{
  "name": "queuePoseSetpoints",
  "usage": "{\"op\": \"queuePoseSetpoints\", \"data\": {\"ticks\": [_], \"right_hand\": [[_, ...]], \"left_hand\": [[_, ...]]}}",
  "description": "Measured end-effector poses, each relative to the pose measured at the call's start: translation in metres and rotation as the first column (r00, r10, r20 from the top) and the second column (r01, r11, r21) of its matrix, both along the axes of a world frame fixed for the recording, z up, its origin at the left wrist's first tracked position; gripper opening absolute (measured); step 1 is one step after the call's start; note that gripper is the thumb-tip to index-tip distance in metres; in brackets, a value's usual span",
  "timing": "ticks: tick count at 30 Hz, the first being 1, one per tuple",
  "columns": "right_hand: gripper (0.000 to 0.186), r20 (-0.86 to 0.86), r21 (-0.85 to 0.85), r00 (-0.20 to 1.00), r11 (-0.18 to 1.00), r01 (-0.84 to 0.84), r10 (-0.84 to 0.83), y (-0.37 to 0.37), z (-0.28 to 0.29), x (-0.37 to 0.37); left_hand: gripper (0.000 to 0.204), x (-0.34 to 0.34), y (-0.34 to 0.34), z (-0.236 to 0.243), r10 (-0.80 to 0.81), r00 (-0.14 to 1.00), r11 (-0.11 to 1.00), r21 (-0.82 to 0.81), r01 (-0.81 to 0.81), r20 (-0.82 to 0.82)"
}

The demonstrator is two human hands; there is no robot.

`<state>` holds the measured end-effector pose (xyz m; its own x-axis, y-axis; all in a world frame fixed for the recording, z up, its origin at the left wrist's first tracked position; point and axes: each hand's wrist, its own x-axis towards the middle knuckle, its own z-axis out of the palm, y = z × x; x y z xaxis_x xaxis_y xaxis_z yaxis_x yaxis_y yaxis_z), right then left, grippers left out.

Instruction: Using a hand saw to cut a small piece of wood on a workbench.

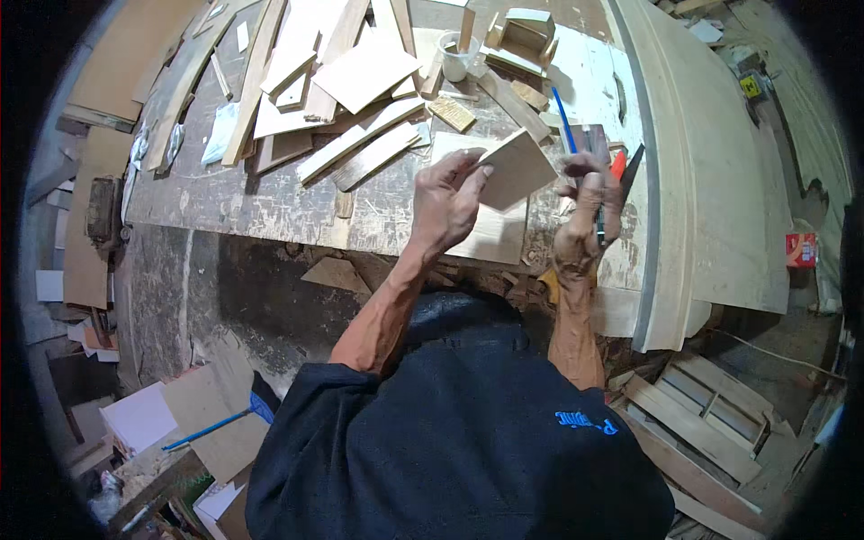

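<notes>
My left hand [450, 200] grips a thin square wooden board [517, 173] by its left edge, tilted up over another pale board [490, 238] lying at the bench's front. My right hand [587, 209] is just right of the held board, its fingers curled round a slim dark item [599, 229], perhaps a pen or small tool. Close by that hand are a long blue stick [562, 117], a greyish flat piece [591, 139], an orange-red handle [618, 166] and a dark pointed blade [634, 166]; I cannot make out whether any of these is also held.
The worn workbench [297, 220] carries several wood offcuts [364, 76], a plastic cup [455, 65] and a small wooden box [520, 40]. A long pale panel [729, 180] runs down the right. Below lie a blue-handled broom [211, 427], scattered boards and a wooden frame [697, 414].
</notes>
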<state>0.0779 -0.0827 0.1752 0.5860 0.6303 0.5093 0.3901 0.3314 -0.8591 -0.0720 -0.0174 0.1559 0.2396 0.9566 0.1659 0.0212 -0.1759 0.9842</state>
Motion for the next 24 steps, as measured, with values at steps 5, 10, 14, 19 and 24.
{"op": "queuePoseSetpoints", "data": {"ticks": [5, 10, 14, 19, 24], "right_hand": [[0.036, -0.14, -0.131, 0.987, 0.986, -0.099, 0.081, -0.005, 0.015, 0.02], [0.026, -0.202, -0.192, 0.967, 0.962, -0.195, 0.155, -0.01, 0.023, 0.014], [0.023, -0.258, -0.175, 0.96, 0.973, -0.153, 0.105, -0.011, 0.014, 0.014], [0.023, -0.407, -0.173, 0.908, 0.967, -0.185, 0.101, -0.015, 0.004, 0.017], [0.022, -0.376, -0.218, 0.926, 0.966, -0.137, 0.046, -0.017, 0.002, 0.02]], "left_hand": [[0.018, -0.002, 0.001, 0.021, 0.142, 0.983, 0.709, 0.705, -0.021, -0.114], [0.024, -0.004, -0.009, 0.017, 0.114, 0.978, 0.472, 0.876, 0.103, -0.176], [0.023, -0.005, -0.013, 0.013, 0.067, 0.968, 0.466, 0.865, 0.185, -0.243], [0.025, -0.001, -0.011, -0.002, 0.068, 0.989, 0.434, 0.896, 0.091, -0.133], [0.036, -0.009, -0.01, -0.01, 0.224, 0.947, 0.574, 0.817, 0.061, -0.229]]}}
